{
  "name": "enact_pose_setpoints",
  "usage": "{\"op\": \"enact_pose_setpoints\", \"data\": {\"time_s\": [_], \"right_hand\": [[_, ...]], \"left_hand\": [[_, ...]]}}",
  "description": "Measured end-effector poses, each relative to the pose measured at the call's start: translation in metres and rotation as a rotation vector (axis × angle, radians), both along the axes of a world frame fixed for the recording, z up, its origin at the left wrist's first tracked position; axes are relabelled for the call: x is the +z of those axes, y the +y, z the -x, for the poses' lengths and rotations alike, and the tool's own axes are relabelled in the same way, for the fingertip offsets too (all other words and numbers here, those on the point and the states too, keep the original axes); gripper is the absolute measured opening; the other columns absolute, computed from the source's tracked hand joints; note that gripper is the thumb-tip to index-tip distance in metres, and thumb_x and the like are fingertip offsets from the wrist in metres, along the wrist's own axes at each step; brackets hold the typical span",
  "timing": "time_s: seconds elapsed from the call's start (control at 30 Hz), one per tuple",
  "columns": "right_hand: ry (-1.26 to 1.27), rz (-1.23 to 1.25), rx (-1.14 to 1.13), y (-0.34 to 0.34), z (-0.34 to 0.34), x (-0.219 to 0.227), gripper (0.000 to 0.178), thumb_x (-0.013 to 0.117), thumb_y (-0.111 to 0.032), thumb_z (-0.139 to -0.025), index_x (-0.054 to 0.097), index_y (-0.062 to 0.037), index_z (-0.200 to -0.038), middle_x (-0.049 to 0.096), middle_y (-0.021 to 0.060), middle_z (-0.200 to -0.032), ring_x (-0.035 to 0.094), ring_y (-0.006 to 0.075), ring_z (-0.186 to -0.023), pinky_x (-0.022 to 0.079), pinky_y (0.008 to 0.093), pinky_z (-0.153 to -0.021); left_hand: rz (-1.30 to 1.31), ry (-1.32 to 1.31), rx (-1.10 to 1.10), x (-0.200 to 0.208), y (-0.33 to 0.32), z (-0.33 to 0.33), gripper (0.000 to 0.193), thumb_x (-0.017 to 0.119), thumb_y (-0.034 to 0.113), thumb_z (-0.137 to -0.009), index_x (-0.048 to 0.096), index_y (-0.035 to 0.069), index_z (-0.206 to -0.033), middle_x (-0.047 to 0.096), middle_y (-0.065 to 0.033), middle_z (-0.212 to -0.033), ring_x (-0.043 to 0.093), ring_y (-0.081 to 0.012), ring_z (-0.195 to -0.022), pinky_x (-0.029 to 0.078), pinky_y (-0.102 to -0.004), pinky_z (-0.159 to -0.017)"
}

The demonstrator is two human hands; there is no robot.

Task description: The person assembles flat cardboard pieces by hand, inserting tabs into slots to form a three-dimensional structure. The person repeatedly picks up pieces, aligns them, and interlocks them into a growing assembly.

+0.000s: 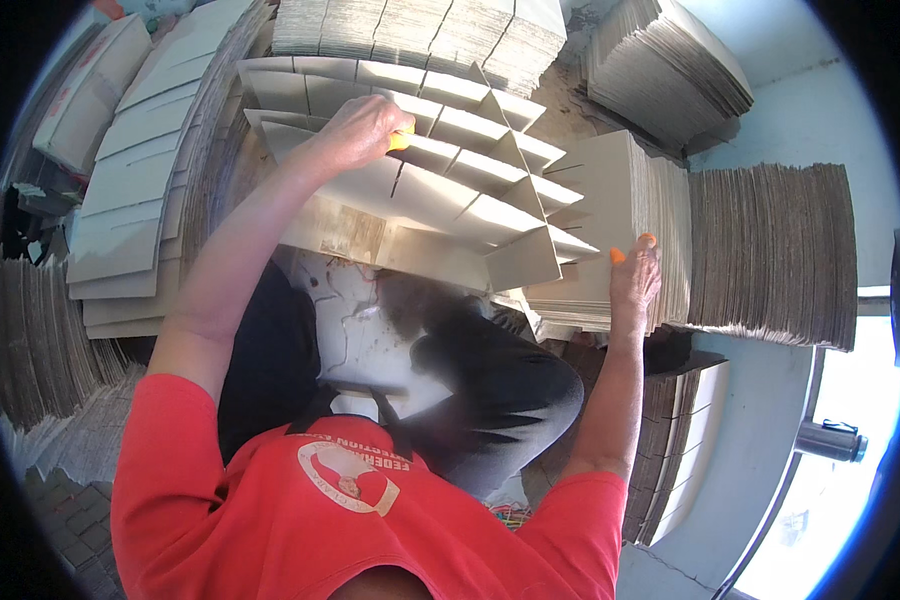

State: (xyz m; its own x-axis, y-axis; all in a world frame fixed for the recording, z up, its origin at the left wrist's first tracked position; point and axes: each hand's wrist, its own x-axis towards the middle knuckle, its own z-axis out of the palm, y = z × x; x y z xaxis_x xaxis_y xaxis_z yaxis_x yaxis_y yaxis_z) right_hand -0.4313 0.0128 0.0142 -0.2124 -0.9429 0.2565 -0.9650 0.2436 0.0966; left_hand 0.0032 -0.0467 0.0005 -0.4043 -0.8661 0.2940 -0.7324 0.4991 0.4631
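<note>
A partly interlocked cardboard divider lies in front of me, its long slotted strips standing on edge side by side. Cross strips sit across their right ends. My left hand is closed on one of the long strips near the divider's middle, an orange finger cover showing at the fingertips. To the right, my right hand rests at the edge of a stack of cardboard sheets. Its thumb and forefinger, both with orange covers, are apart, and no sheet shows lifted between them.
Slotted cardboard sheets are piled at the left, more stacks stand at the far side, and another pile leans at the far right. A dense row of sheets adjoins the right stack. My bent legs are below the divider.
</note>
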Motion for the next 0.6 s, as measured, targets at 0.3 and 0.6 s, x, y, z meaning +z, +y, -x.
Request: {"op": "enact_pose_setpoints", "data": {"time_s": [0.3,0.6], "right_hand": [[-0.208,0.152,0.029,-0.015,0.022,0.004,0.028,0.073,-0.02,-0.082,0.056,-0.0024,-0.097,0.067,0.0227,-0.083,0.065,0.0426,-0.087,0.05,0.0492,-0.075],[-0.102,0.752,0.311,-0.008,0.02,0.076,0.027,0.075,-0.005,-0.082,0.064,-0.0019,-0.107,0.071,0.0121,-0.084,0.069,0.0215,-0.077,0.058,0.0328,-0.067]], "left_hand": [[0.418,0.098,0.045,0.003,0.015,0.003,0.021,0.071,0.019,-0.082,0.067,0.004,-0.096,0.069,-0.0122,-0.093,0.066,-0.0312,-0.087,0.051,-0.0414,-0.082],[0.283,0.174,-0.029,0.019,0.062,0.017,0.036,0.076,0.022,-0.079,0.067,0.002,-0.108,0.07,-0.0113,-0.102,0.063,-0.0289,-0.091,0.053,-0.0397,-0.082]]}}
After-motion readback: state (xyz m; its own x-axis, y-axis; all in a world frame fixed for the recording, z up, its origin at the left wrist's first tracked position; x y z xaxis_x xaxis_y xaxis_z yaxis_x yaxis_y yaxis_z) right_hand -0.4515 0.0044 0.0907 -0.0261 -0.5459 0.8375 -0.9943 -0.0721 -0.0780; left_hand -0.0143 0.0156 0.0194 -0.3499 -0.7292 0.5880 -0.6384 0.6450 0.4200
